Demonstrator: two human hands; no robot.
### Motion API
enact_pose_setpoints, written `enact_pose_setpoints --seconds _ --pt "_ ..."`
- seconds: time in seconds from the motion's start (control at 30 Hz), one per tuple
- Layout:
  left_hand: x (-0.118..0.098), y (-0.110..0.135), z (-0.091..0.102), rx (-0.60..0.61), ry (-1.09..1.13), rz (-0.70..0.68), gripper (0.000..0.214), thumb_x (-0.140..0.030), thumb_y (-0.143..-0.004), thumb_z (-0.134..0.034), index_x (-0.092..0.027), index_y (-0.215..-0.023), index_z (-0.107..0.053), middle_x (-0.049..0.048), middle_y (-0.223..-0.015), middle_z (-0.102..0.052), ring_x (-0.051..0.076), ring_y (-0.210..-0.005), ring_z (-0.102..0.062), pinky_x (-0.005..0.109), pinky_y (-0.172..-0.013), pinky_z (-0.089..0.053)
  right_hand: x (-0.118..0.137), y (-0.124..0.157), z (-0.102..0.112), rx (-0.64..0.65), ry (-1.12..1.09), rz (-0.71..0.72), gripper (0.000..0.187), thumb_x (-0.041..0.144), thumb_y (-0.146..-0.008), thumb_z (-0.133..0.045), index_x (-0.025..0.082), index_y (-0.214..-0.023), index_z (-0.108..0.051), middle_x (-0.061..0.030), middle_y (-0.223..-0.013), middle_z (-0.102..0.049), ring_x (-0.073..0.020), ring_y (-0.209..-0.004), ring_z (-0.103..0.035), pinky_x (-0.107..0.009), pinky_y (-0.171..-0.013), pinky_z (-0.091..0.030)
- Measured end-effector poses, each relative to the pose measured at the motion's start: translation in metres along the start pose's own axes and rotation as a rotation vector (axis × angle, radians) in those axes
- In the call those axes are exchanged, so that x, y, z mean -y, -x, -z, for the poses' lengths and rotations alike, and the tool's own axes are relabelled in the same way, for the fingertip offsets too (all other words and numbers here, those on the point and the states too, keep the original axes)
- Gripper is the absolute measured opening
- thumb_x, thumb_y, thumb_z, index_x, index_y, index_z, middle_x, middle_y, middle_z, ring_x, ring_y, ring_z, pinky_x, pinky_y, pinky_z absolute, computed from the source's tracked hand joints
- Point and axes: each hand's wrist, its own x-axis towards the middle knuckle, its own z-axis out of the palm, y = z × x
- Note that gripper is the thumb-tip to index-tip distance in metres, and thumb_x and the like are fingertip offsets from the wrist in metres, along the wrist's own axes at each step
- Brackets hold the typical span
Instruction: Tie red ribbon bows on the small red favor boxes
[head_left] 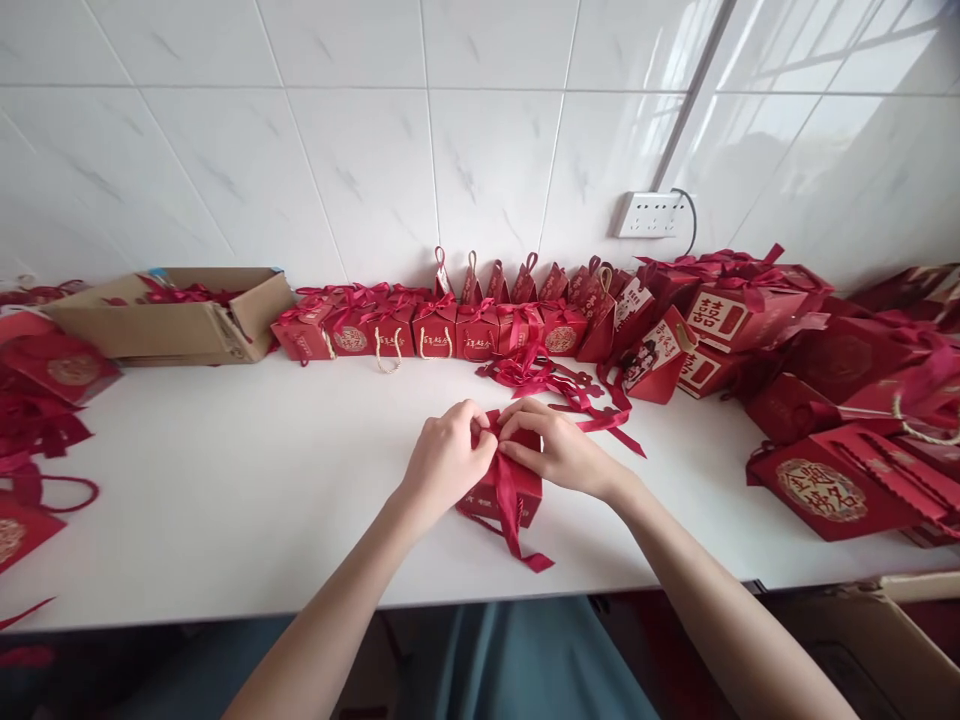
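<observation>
A small red gift box (501,492) stands on the white table (247,490) near its front edge. A dark red ribbon (511,520) runs over the box's top and trails down its front onto the table. My left hand (447,455) and my right hand (556,446) meet above the box, fingers curled and pinching the ribbon at its top.
A row of finished red boxes with bows (420,328) lines the tiled wall. Loose ribbons (559,385) lie behind my hands. An open cardboard box (176,315) sits back left. Flat red packaging (840,400) piles up at the right, more at the left edge (37,420). A socket (649,214) hangs on the wall.
</observation>
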Motion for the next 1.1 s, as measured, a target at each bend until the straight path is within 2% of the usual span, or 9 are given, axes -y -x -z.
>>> enact_pose_setpoints --seconds 0.23,0.33,0.43,0.6,0.7,0.77,0.87,0.97,1.1 --pt "0.002 0.002 -0.003 -0.089 0.221 0.186 0.003 -0.022 -0.079 -0.044 -0.023 -0.076 -0.045 -0.0036 -0.066 -0.056 0.014 -0.053 -0.049 0.025 -0.055 -0.036 -0.007 0.004 0.002 0.034 -0.094 0.022 0.01 0.019 -0.09 -0.048 0.02 -0.085 -0.057 -0.0068 -0.096 -0.058 -0.0189 -0.089 -0.057 -0.034 -0.08 -0.047" --pt "0.0 0.003 -0.004 -0.104 0.31 0.145 0.004 -0.019 -0.078 -0.044 -0.023 -0.078 -0.046 -0.004 -0.066 -0.054 0.013 -0.051 -0.046 0.024 -0.055 -0.036 -0.003 0.004 0.001 0.034 -0.062 0.013 0.005 0.021 -0.088 -0.052 0.019 -0.085 -0.056 -0.0063 -0.096 -0.057 -0.0188 -0.088 -0.056 -0.034 -0.081 -0.046" --pt "-0.003 0.003 -0.003 -0.098 0.442 0.081 0.007 -0.017 -0.078 -0.042 -0.021 -0.08 -0.048 -0.0018 -0.073 -0.057 0.013 -0.061 -0.052 0.024 -0.061 -0.039 0.001 0.002 0.0 0.027 -0.01 -0.007 0.008 0.025 -0.085 -0.057 0.019 -0.081 -0.054 -0.0061 -0.094 -0.056 -0.0189 -0.083 -0.054 -0.035 -0.08 -0.045" --pt "0.001 0.003 0.008 0.045 0.631 0.049 0.008 -0.015 -0.075 -0.043 -0.019 -0.077 -0.05 -0.0007 -0.075 -0.058 0.014 -0.071 -0.054 0.024 -0.065 -0.041 0.004 0.001 0.005 0.035 -0.049 0.006 0.007 0.019 -0.086 -0.051 0.02 -0.079 -0.051 -0.0055 -0.092 -0.056 -0.0178 -0.082 -0.054 -0.034 -0.078 -0.045" --pt "0.005 0.005 0.018 0.204 0.654 -0.03 0.007 -0.018 -0.074 -0.047 -0.017 -0.077 -0.053 0.0002 -0.075 -0.058 0.014 -0.07 -0.053 0.025 -0.065 -0.041 0.005 0.003 0.01 0.104 -0.08 0.021 0.007 0.015 -0.081 -0.051 0.02 -0.077 -0.049 -0.005 -0.095 -0.056 -0.018 -0.085 -0.054 -0.033 -0.08 -0.045" --pt "0.007 0.006 0.023 0.234 0.64 -0.074 0.009 -0.019 -0.073 -0.049 -0.017 -0.079 -0.055 0.001 -0.077 -0.059 0.014 -0.071 -0.054 0.025 -0.065 -0.042 0.008 0.003 0.012 0.159 -0.098 0.022 0.01 0.011 -0.077 -0.051 0.02 -0.075 -0.048 -0.0047 -0.096 -0.055 -0.0184 -0.087 -0.053 -0.034 -0.08 -0.045" --pt "0.007 0.008 0.026 0.186 0.532 -0.099 0.012 -0.018 -0.071 -0.051 -0.019 -0.082 -0.057 -0.0004 -0.076 -0.059 0.013 -0.066 -0.052 0.023 -0.06 -0.041 0.013 0.001 0.013 0.199 -0.103 0.017 0.013 0.009 -0.073 -0.052 0.02 -0.073 -0.046 -0.0047 -0.097 -0.054 -0.0192 -0.089 -0.053 -0.034 -0.08 -0.045" --pt "0.006 0.009 0.023 0.125 0.454 -0.071 0.009 -0.02 -0.074 -0.05 -0.02 -0.08 -0.056 -0.0031 -0.069 -0.057 0.012 -0.059 -0.049 0.022 -0.056 -0.037 0.015 -0.002 0.011 0.173 -0.098 0.006 0.013 0.017 -0.079 -0.055 0.02 -0.071 -0.046 -0.0052 -0.097 -0.054 -0.0198 -0.09 -0.053 -0.034 -0.081 -0.045" --pt "0.007 0.009 0.015 0.02 0.558 0.01 0.01 -0.026 -0.079 -0.05 -0.019 -0.074 -0.054 -0.0036 -0.063 -0.053 0.011 -0.056 -0.046 0.022 -0.055 -0.035 0.014 0.001 0.009 0.096 -0.114 0.009 0.019 0.026 -0.089 -0.053 0.02 -0.071 -0.05 -0.0052 -0.096 -0.055 -0.0191 -0.091 -0.055 -0.035 -0.085 -0.044"
